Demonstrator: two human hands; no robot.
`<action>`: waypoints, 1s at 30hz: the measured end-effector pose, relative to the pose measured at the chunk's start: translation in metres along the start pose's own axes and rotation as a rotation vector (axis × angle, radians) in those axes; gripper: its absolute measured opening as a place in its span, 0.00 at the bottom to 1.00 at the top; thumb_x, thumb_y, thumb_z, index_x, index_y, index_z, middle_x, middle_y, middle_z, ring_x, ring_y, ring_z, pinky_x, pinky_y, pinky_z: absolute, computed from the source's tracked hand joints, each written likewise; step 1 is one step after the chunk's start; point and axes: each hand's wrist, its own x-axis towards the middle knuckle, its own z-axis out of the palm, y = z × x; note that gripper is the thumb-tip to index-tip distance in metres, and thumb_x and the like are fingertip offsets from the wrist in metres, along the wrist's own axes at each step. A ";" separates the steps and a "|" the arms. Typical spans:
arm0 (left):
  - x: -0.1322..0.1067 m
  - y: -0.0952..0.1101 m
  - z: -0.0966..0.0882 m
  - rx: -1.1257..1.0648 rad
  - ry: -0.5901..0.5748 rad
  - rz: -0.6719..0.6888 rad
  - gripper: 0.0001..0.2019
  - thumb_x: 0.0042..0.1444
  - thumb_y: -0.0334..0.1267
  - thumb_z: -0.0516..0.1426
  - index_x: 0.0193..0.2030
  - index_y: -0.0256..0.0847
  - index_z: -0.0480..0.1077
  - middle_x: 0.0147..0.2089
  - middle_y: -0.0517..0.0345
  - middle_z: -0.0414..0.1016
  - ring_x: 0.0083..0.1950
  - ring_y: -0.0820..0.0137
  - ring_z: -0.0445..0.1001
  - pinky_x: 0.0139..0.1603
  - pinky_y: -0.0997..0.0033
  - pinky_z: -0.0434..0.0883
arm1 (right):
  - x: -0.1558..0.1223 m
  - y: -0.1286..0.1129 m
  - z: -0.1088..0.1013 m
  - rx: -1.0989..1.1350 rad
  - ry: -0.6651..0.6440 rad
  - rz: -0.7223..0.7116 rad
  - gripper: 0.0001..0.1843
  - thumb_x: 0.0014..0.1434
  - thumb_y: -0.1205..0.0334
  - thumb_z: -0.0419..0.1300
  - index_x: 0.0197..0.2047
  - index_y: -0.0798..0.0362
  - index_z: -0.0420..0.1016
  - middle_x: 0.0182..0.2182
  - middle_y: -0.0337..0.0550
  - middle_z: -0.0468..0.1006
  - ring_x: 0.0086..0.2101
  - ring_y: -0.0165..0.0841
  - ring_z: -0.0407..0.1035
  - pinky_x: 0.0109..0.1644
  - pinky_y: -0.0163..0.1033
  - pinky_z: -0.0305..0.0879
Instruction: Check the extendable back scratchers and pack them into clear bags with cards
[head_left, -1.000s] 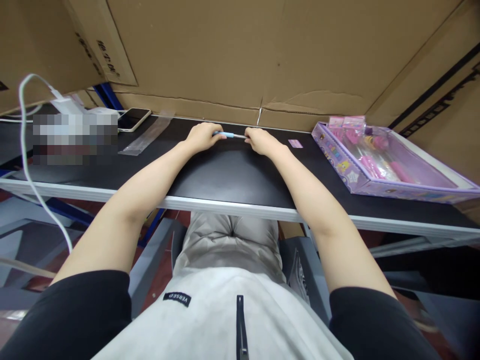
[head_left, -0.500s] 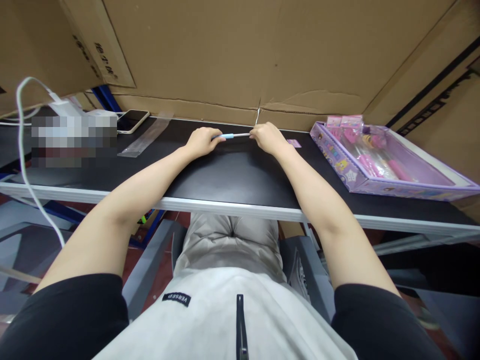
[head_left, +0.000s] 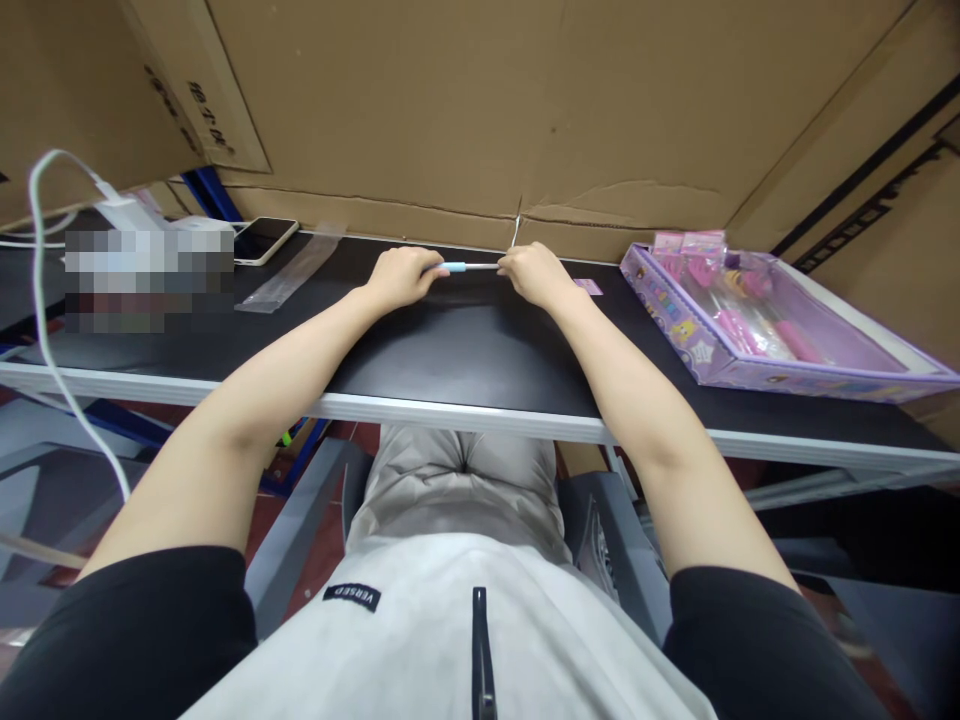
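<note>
Both my hands are at the far side of a black table (head_left: pixel 465 350). My left hand (head_left: pixel 401 275) is closed on the left end of a thin pen-like stick (head_left: pixel 469 267) with a blue grip and a pale shaft. My right hand (head_left: pixel 534 273) is closed in a pinch on its right end. The stick lies level between the two hands, just above the tabletop. The ends inside the fingers are hidden.
A purple toy box (head_left: pixel 757 315) with pink items sits at the right. A small pink tag (head_left: pixel 589 287) lies beside my right hand. A clear plastic sleeve (head_left: pixel 289 272), a phone (head_left: pixel 264 240) and a white charger cable (head_left: pixel 45 270) are at the left. Cardboard (head_left: pixel 525 110) walls the back.
My right hand has shifted slightly right and away, drawing the stick's pale shaft out longer between the hands. My left hand has stayed almost still.
</note>
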 end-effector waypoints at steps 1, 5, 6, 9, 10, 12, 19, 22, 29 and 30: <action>0.001 -0.001 -0.004 -0.004 0.015 0.008 0.18 0.72 0.48 0.57 0.56 0.46 0.84 0.56 0.44 0.87 0.62 0.46 0.81 0.60 0.53 0.74 | 0.000 -0.001 -0.002 0.005 0.011 0.005 0.26 0.81 0.53 0.51 0.50 0.57 0.89 0.42 0.60 0.85 0.46 0.48 0.76 0.52 0.49 0.64; 0.003 -0.004 -0.019 -0.034 0.066 0.010 0.17 0.73 0.48 0.55 0.57 0.46 0.82 0.59 0.43 0.84 0.64 0.46 0.79 0.64 0.51 0.72 | 0.003 -0.006 -0.013 0.012 0.063 0.023 0.25 0.81 0.57 0.50 0.53 0.59 0.88 0.47 0.63 0.85 0.50 0.51 0.77 0.56 0.52 0.65; 0.004 -0.004 -0.021 -0.041 0.070 0.005 0.17 0.73 0.48 0.54 0.57 0.47 0.81 0.59 0.43 0.84 0.64 0.46 0.78 0.64 0.51 0.71 | 0.004 -0.006 -0.015 0.010 0.073 0.027 0.25 0.80 0.59 0.49 0.54 0.60 0.88 0.48 0.64 0.85 0.52 0.52 0.77 0.57 0.54 0.65; 0.006 -0.006 -0.020 -0.058 0.071 0.000 0.16 0.73 0.48 0.55 0.56 0.47 0.80 0.58 0.43 0.84 0.63 0.47 0.77 0.63 0.53 0.71 | 0.006 0.000 -0.016 0.003 0.090 0.049 0.23 0.78 0.63 0.50 0.55 0.61 0.87 0.50 0.65 0.85 0.55 0.55 0.76 0.61 0.58 0.64; 0.006 -0.007 -0.019 -0.059 0.071 0.004 0.16 0.73 0.49 0.55 0.55 0.47 0.80 0.57 0.44 0.84 0.63 0.48 0.77 0.62 0.53 0.71 | 0.006 0.003 -0.016 0.005 0.093 0.056 0.22 0.78 0.63 0.51 0.55 0.61 0.87 0.50 0.64 0.85 0.55 0.55 0.75 0.62 0.59 0.64; 0.007 -0.009 -0.015 -0.054 0.071 0.015 0.16 0.73 0.50 0.55 0.54 0.47 0.80 0.56 0.44 0.84 0.61 0.48 0.78 0.61 0.54 0.72 | 0.006 0.007 -0.014 0.011 0.093 0.069 0.22 0.78 0.63 0.52 0.54 0.61 0.87 0.49 0.64 0.86 0.56 0.56 0.75 0.63 0.61 0.64; 0.005 -0.010 -0.004 -0.024 0.043 0.016 0.18 0.73 0.50 0.54 0.53 0.46 0.83 0.52 0.42 0.86 0.58 0.48 0.80 0.59 0.54 0.73 | -0.001 -0.006 -0.020 0.024 0.010 0.134 0.19 0.78 0.63 0.55 0.50 0.60 0.88 0.49 0.63 0.85 0.58 0.55 0.75 0.66 0.63 0.61; 0.006 -0.010 -0.001 -0.037 0.024 0.022 0.19 0.73 0.52 0.55 0.52 0.47 0.84 0.49 0.44 0.87 0.56 0.48 0.81 0.58 0.54 0.74 | -0.003 -0.012 -0.019 0.030 -0.035 0.169 0.16 0.77 0.60 0.60 0.51 0.59 0.88 0.49 0.62 0.86 0.58 0.54 0.75 0.67 0.61 0.60; 0.014 -0.022 0.012 -0.066 -0.027 0.036 0.22 0.72 0.57 0.56 0.50 0.45 0.86 0.48 0.43 0.87 0.53 0.51 0.81 0.57 0.56 0.75 | 0.000 -0.003 0.009 -0.015 -0.029 0.115 0.19 0.78 0.57 0.57 0.52 0.56 0.90 0.47 0.59 0.87 0.53 0.50 0.77 0.63 0.57 0.65; 0.015 -0.023 0.014 -0.071 -0.041 0.042 0.22 0.71 0.57 0.56 0.50 0.45 0.86 0.48 0.42 0.87 0.53 0.51 0.81 0.57 0.56 0.75 | 0.000 -0.002 0.012 -0.023 -0.039 0.115 0.19 0.78 0.58 0.57 0.53 0.55 0.90 0.47 0.59 0.87 0.54 0.50 0.77 0.63 0.57 0.66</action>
